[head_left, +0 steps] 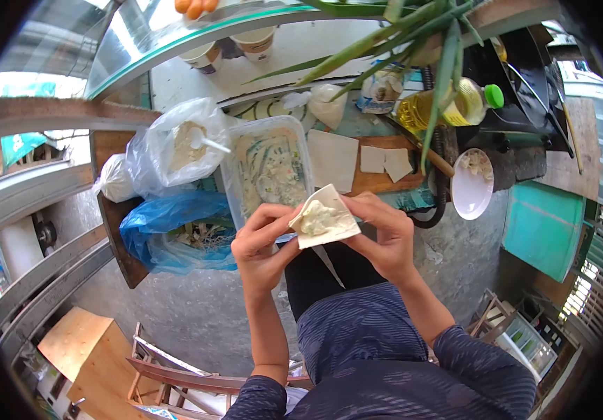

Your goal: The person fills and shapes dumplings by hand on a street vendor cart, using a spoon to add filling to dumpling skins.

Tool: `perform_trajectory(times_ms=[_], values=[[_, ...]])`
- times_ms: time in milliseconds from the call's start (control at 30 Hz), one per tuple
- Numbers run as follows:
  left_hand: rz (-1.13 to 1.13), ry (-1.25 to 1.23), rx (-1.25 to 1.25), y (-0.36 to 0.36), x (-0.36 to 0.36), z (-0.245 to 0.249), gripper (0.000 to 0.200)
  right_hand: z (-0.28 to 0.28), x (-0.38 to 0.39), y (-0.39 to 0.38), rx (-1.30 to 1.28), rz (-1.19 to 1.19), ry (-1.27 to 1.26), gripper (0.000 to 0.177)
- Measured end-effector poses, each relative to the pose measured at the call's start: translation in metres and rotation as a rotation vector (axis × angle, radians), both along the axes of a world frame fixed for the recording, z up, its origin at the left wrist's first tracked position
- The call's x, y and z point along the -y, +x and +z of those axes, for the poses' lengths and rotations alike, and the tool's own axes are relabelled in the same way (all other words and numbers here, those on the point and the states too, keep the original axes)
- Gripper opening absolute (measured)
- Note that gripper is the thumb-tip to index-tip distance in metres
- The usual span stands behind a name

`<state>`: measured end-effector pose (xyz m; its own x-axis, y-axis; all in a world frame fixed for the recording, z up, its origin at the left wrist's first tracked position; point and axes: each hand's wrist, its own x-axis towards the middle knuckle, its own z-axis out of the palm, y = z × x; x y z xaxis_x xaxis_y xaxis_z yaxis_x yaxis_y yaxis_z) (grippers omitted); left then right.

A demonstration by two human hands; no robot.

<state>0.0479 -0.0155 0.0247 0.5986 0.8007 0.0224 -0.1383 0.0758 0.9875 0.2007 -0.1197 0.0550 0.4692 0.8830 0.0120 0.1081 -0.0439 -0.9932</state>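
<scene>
Between my two hands is a square dough wrapper (343,222) with a pale, creamy filling (317,218) on it. My left hand (265,238) pinches its left edge with thumb and fingers. On the opposite side, my right hand (384,227) grips the right edge the same way. Just beyond them stands a clear plastic tub (303,140), its walls and bottom smeared with the same kind of filling. Right of the tub, a stack of wrappers (333,159) and two smaller wrapper pieces (373,159) lie on a wooden board (385,183).
A bag of flour-like powder (188,143) with a white spoon and a blue plastic bag (154,231) sit at left. An oil bottle (417,110), a white bowl (471,196) and a black stove (525,91) are at right. Long green leaves (385,42) hang overhead.
</scene>
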Motion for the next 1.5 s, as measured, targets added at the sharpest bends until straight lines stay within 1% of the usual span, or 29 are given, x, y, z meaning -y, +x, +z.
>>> perform_trajectory(times_ms=[133, 233, 333, 400, 500, 600, 667, 867, 967, 1167, 1267, 1400, 1500], values=[[-0.066, 0.005, -0.11, 0.0, 0.006, -0.001, 0.049, 0.005, 0.011, 0.008, 0.06, 0.044, -0.021, 0.046], [-0.13, 0.128, -0.155, 0.004, 0.008, 0.005, 0.048, 0.011, 0.021, 0.012, 0.088, 0.04, -0.038, 0.045], [-0.177, 0.152, -0.171, 0.009, 0.012, 0.012, 0.046, 0.012, 0.032, 0.016, 0.142, 0.038, -0.042, 0.046], [-0.199, 0.215, -0.214, 0.014, 0.013, 0.02, 0.045, 0.014, 0.037, 0.016, 0.171, 0.025, -0.052, 0.048], [-0.217, 0.311, -0.292, 0.021, 0.013, 0.031, 0.045, 0.016, 0.042, 0.017, 0.361, 0.025, -0.081, 0.051], [-0.246, 0.366, -0.342, 0.024, 0.013, 0.04, 0.045, 0.016, 0.045, 0.016, 0.381, -0.015, -0.066, 0.053], [-0.267, 0.367, -0.357, 0.026, 0.012, 0.044, 0.045, 0.019, 0.045, 0.017, 0.372, -0.021, -0.051, 0.052], [-0.31, 0.362, -0.283, 0.033, 0.014, 0.044, 0.042, 0.023, 0.046, 0.018, 0.267, -0.079, -0.01, 0.046], [-0.317, 0.299, -0.264, 0.034, 0.016, 0.042, 0.039, 0.02, 0.049, 0.017, 0.194, -0.119, 0.015, 0.044], [-0.248, 0.015, -0.118, 0.041, 0.022, 0.035, 0.034, 0.025, 0.055, 0.022, 0.051, -0.081, -0.003, 0.041], [-0.24, -0.061, -0.082, 0.045, 0.023, 0.034, 0.032, 0.024, 0.057, 0.028, 0.003, -0.057, 0.009, 0.04], [-0.272, -0.04, -0.068, 0.051, 0.021, 0.037, 0.033, 0.024, 0.06, 0.038, -0.003, -0.033, 0.031, 0.041], [-0.287, -0.03, -0.061, 0.054, 0.022, 0.039, 0.035, 0.028, 0.064, 0.043, -0.067, -0.046, 0.025, 0.044]])
